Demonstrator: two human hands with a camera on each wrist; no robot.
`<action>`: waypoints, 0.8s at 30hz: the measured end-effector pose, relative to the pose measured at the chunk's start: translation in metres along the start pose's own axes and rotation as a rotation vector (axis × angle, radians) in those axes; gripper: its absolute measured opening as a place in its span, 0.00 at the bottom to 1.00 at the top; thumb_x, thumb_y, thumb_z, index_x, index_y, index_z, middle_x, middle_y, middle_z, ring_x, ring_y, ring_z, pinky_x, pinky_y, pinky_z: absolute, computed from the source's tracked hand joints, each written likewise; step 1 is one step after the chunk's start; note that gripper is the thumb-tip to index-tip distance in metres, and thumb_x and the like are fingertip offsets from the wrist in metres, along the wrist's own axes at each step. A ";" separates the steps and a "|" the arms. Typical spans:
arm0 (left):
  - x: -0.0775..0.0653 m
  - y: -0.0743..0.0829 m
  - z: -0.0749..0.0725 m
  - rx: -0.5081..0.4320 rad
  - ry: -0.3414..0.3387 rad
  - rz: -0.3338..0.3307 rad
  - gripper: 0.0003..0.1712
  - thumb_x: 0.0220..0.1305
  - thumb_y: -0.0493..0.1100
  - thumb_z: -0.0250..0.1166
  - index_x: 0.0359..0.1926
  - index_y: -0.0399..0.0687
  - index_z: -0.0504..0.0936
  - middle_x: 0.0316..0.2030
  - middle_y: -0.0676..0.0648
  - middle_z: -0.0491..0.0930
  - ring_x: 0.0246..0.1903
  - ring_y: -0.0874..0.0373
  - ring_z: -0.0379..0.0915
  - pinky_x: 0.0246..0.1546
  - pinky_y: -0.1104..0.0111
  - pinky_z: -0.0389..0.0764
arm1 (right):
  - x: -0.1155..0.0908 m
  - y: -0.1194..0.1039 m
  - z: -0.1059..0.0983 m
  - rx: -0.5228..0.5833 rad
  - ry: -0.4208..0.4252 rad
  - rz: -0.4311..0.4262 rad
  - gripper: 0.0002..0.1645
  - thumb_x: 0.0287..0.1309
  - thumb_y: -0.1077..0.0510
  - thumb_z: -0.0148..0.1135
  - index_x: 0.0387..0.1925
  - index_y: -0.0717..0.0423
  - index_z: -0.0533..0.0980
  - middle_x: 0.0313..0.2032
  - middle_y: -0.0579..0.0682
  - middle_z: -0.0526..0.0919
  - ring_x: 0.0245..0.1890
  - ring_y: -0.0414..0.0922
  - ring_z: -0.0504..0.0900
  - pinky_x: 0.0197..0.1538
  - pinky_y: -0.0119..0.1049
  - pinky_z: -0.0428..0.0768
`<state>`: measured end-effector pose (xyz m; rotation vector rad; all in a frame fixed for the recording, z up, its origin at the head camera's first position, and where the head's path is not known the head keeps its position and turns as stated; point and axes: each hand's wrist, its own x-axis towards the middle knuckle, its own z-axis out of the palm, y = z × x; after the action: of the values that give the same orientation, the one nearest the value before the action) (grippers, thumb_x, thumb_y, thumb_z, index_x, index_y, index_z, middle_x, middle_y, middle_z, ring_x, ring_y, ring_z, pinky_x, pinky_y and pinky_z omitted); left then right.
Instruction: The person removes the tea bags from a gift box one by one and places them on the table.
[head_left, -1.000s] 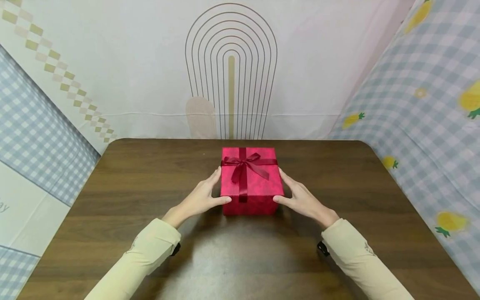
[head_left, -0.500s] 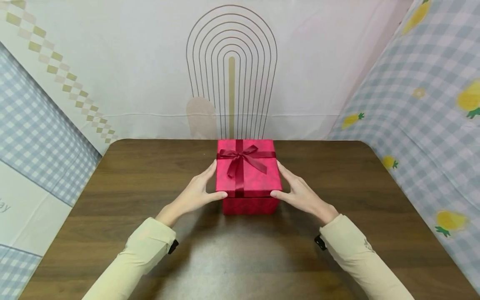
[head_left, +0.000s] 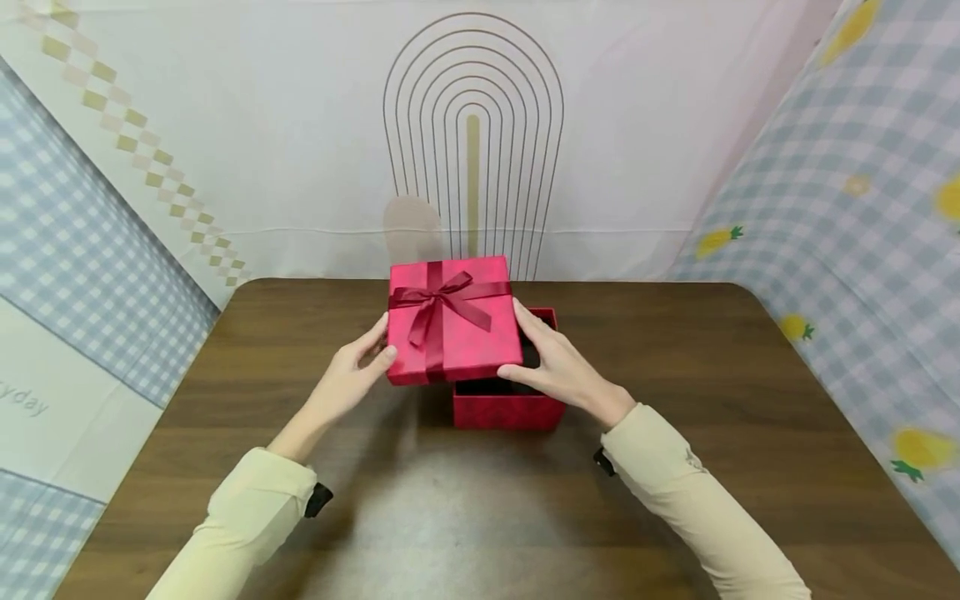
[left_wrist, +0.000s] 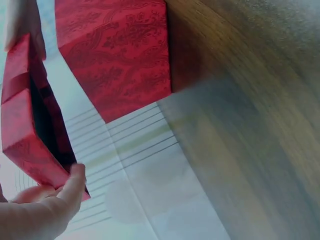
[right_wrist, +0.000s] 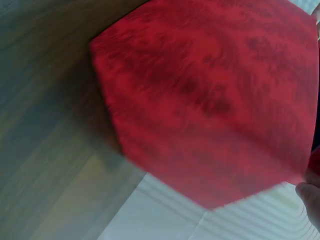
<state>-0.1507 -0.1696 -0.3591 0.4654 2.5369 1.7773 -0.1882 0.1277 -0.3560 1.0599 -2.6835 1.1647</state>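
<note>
Between both hands hangs a red gift box lid (head_left: 457, 321) with a dark red ribbon bow, raised and shifted left of its box. My left hand (head_left: 341, 379) grips the lid's left side, thumb at the front corner; in the left wrist view its fingers curl round the edge of the hollow lid (left_wrist: 20, 125). My right hand (head_left: 562, 362) holds the lid's right side, thumb along the front edge. Below and to the right stands the red box base (head_left: 510, 411), uncovered, with a dark interior partly hidden by the lid and right hand. Its patterned wall (right_wrist: 200, 100) fills the right wrist view.
The box base stands on a brown wooden table (head_left: 660, 358). Behind the table hangs a white cloth (head_left: 300, 150) with arch lines. Checked cloths rise at the left (head_left: 97, 233) and at the right.
Both hands have lifted the lid off the box and carried it left. The base has stayed in place, and its dark inside now shows.
</note>
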 end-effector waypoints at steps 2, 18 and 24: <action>-0.004 0.002 -0.004 -0.076 0.026 -0.059 0.32 0.67 0.39 0.52 0.69 0.39 0.52 0.62 0.33 0.62 0.53 0.58 0.70 0.47 0.78 0.72 | 0.004 -0.003 0.005 0.004 -0.003 -0.011 0.55 0.51 0.45 0.64 0.71 0.53 0.43 0.70 0.51 0.48 0.68 0.48 0.52 0.64 0.48 0.60; -0.052 0.001 -0.064 -0.276 0.110 -0.214 0.36 0.64 0.38 0.56 0.68 0.34 0.50 0.44 0.61 0.74 0.39 0.71 0.76 0.37 0.75 0.79 | 0.034 -0.051 0.064 0.064 -0.072 -0.024 0.56 0.51 0.45 0.64 0.70 0.59 0.43 0.70 0.52 0.45 0.69 0.43 0.46 0.67 0.41 0.56; -0.070 -0.009 -0.087 -0.237 0.097 -0.225 0.37 0.64 0.37 0.55 0.67 0.30 0.47 0.42 0.68 0.74 0.39 0.72 0.76 0.35 0.76 0.79 | 0.043 -0.068 0.091 0.051 -0.108 -0.007 0.56 0.52 0.44 0.63 0.69 0.62 0.41 0.71 0.54 0.42 0.70 0.44 0.44 0.68 0.40 0.52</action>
<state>-0.1014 -0.2697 -0.3470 0.0846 2.2832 2.0183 -0.1600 0.0099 -0.3657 1.1717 -2.7412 1.2155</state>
